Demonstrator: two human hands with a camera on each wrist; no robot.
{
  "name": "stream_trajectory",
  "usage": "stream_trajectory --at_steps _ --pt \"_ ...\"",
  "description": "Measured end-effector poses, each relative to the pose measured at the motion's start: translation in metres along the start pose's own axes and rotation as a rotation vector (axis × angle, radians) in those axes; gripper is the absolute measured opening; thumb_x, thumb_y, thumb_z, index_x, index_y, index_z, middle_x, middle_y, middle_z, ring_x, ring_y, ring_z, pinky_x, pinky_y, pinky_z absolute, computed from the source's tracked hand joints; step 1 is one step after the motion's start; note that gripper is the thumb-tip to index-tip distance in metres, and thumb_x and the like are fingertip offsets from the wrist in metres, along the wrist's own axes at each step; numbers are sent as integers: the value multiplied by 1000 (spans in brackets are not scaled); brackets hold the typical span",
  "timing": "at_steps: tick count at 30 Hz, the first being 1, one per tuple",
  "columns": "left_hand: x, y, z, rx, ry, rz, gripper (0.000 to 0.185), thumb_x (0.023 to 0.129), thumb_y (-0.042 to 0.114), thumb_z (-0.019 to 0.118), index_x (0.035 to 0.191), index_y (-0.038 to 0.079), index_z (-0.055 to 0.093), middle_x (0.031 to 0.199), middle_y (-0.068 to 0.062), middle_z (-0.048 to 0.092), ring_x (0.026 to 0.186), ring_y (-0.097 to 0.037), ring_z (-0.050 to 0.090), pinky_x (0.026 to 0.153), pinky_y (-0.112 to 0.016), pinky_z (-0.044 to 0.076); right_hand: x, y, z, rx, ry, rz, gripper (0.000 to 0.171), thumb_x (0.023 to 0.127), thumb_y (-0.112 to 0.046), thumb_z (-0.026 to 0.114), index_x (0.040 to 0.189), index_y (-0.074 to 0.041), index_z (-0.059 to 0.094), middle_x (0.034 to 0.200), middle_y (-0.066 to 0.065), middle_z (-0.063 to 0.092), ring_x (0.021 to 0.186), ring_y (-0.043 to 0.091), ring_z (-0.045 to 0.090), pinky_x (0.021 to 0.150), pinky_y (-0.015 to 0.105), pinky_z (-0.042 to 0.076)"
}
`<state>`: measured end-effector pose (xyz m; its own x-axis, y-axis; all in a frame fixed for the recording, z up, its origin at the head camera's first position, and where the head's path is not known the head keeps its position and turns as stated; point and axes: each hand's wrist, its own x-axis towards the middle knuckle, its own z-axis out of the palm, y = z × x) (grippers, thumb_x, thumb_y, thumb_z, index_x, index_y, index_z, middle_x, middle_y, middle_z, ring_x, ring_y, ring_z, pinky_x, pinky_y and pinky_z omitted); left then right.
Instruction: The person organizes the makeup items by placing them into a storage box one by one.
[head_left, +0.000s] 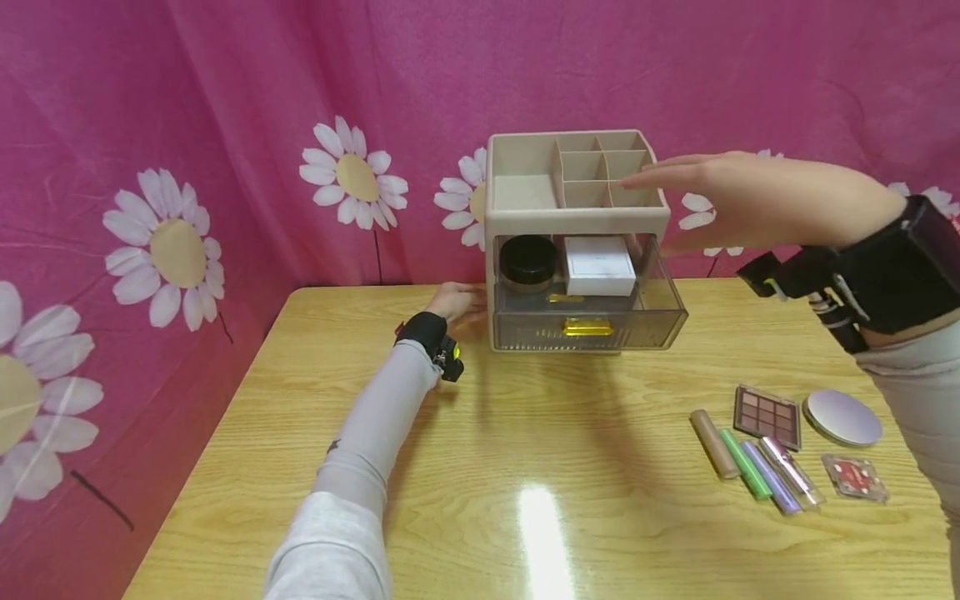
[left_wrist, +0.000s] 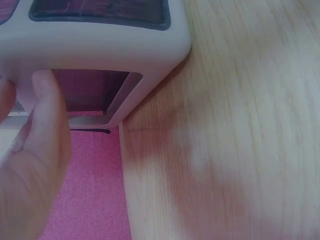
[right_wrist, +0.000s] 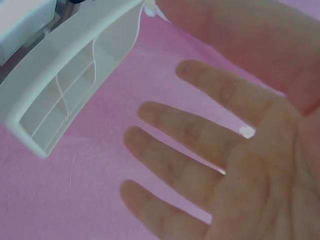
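A cream cosmetics organizer stands at the back of the table, its open-topped compartments above a clear drawer with a gold handle. The drawer is pulled out and contains a black-lidded jar and a white box. My left hand touches the organizer's left side; the left wrist view shows the thumb straight against the side wall beside an opening. Raised at the organizer's upper right is my right hand, holding nothing, its fingers extended and spread in the right wrist view.
On the table's right lie an eyeshadow palette, a round lilac compact, a small red-patterned compact and several tubes, including a brown one and a green one. A pink flowered curtain hangs behind.
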<state>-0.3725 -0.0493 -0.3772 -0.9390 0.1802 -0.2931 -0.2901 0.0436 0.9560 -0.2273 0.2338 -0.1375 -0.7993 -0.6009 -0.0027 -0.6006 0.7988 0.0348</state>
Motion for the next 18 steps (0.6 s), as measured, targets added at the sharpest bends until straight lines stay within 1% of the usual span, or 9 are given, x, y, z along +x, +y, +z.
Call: stream_trajectory --at_steps 2,4,7,8,10,12,13,14,18 --pt "0 -1 1 -4 2 2 35 91 -3 50 126 -9 48 122 -24 54 111 -32 53 94 -36 46 -10 6 3 -5 46 28 72 81 -16 70 141 -9 33 138 21 38 109 36 50 84 49 48" --pt "0 0 2 -13 -1 2 35 91 -4 50 126 -9 48 121 -25 54 111 -32 53 94 -36 46 -20 14 8 -20 98 47 76 78 -17 73 141 -7 32 141 23 33 119 43 39 89 58 41" --pt "-2 1 3 -15 -7 7 35 90 -5 51 125 -9 50 121 -25 55 111 -32 54 93 -36 46 -36 27 17 -9 167 97 83 73 -13 77 141 -6 31 140 26 31 122 46 34 87 64 38" --pt "-2 2 3 -12 -8 8 35 90 -5 51 124 -9 50 121 -25 55 110 -32 54 92 -35 47 -41 32 20 -3 180 121 84 73 -12 77 142 -7 29 141 27 30 125 47 30 87 66 37" --pt "-2 3 4 -12 -9 8 34 89 -5 52 123 -8 52 120 -24 55 109 -31 55 91 -35 48 -49 42 26 4 191 172 87 72 -12 77 143 -6 26 140 29 28 126 48 27 84 67 37" --pt "-2 3 3 -17 -6 6 34 89 -5 52 123 -8 52 120 -24 56 109 -31 55 91 -35 48 -57 54 34 30 199 223 89 72 -9 77 144 -6 24 139 31 27 126 49 25 83 69 35" --pt "-1 3 3 -19 -6 7 34 89 -5 52 123 -8 52 120 -24 56 109 -31 55 91 -35 47 -61 61 38 29 194 251 89 73 -10 76 144 -5 22 139 33 26 123 51 26 81 70 36" --pt "-1 3 2 -22 -8 8 34 89 -5 52 123 -9 52 120 -25 55 108 -32 55 92 -36 47 -64 69 43 29 188 276 90 74 -11 76 144 -4 20 138 34 26 115 50 37 79 68 39" --pt "1 3 2 -25 -13 15 34 89 -6 52 123 -10 51 120 -26 55 107 -32 55 95 -38 45 -78 104 64 85 141 380 91 77 -17 74 144 1 14 134 39 26 104 54 40 79 71 36"
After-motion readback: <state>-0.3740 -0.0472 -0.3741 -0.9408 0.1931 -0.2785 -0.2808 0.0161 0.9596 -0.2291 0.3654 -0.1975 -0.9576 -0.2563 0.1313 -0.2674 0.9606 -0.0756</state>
